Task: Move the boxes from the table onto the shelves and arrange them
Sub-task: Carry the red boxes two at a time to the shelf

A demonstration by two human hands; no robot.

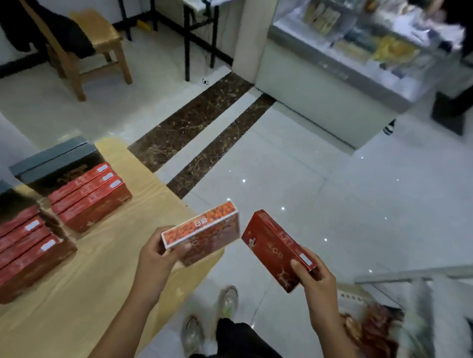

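Note:
My left hand (157, 254) grips a red box (207, 233) with an orange berry print on its top edge, held over the table's right corner. My right hand (313, 280) grips a second red box (274, 246), tilted, out over the floor. On the wooden table (90, 286) stand two rows of red boxes on edge: one row (90, 197) further back and a nearer row (14, 254) at the left edge. Dark boxes (56, 162) sit behind each row. A grey shelf (423, 273) shows blurred at the lower right, with reddish packages (370, 328) on it.
A wooden chair (97, 40) with a dark jacket stands at the back left. A black-legged desk (195, 16) is behind it. A glass display counter (348, 55) fills the upper right. My feet (210, 315) stand on the pale tiled floor between table and shelf.

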